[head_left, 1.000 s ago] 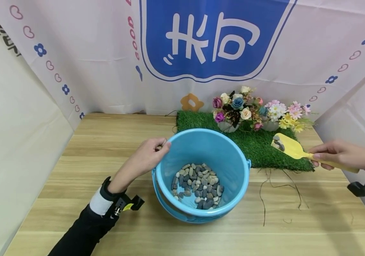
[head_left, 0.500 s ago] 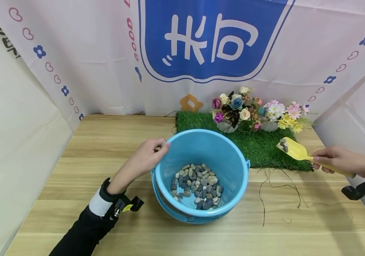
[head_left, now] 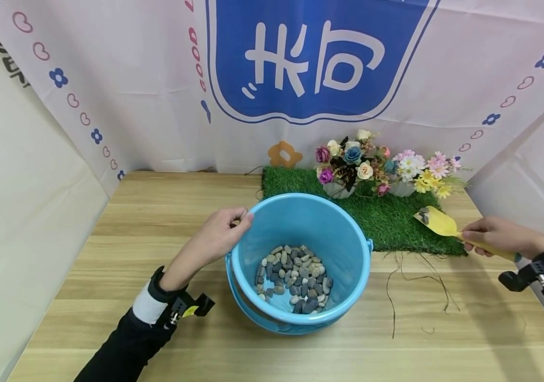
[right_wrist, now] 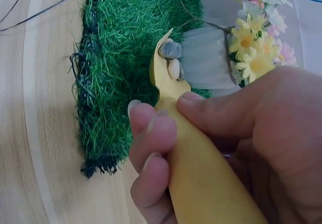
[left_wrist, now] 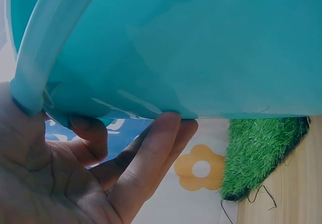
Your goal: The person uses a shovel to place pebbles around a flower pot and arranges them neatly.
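Note:
My left hand grips the rim of a blue bucket at its upper left, thumb over the edge; the left wrist view shows fingertips against the bucket's outer wall. Grey and tan pebbles lie across the bucket's bottom, and its handle hangs down at the near side. Over on the right, my right hand holds a small yellow shovel by its handle, above the grass mat's right part. A few pebbles sit in the shovel's blade, grey and pale ones in the right wrist view.
A green artificial grass mat lies behind and right of the bucket. Two pots of artificial flowers stand at its back. Loose dark threads trail from the mat onto the wooden table. A printed cloth hangs behind.
The shovel has moved a little right and down with my right hand, its blade tipping so the pebbles have shifted toward its tip. My left hand and the bucket have stayed put.

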`<action>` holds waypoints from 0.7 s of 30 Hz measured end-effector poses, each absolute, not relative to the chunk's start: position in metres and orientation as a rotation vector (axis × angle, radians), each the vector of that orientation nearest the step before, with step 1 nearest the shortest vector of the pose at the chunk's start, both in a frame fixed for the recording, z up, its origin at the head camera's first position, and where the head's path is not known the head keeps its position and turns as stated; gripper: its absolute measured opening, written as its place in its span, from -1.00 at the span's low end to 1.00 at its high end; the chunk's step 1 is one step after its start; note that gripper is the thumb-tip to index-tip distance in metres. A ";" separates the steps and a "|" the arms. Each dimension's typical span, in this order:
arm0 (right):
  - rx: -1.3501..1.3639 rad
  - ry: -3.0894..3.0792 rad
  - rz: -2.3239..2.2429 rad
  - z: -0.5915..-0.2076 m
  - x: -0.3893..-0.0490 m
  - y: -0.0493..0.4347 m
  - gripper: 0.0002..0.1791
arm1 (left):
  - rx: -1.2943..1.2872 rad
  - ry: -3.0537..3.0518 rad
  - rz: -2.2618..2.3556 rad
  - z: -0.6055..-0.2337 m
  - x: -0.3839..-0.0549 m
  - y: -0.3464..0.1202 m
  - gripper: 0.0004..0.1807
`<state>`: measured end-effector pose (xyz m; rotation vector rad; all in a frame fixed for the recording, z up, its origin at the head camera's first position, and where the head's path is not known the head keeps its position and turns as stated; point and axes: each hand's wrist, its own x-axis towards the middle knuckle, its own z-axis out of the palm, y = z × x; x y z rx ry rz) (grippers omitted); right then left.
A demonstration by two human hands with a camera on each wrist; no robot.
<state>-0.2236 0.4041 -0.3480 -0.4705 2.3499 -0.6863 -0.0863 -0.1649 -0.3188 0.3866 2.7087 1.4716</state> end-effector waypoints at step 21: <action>-0.393 2.303 -0.477 -0.321 -0.238 0.358 -0.65 | 0.387 2.716 1.466 -0.318 -0.086 -0.165 -0.65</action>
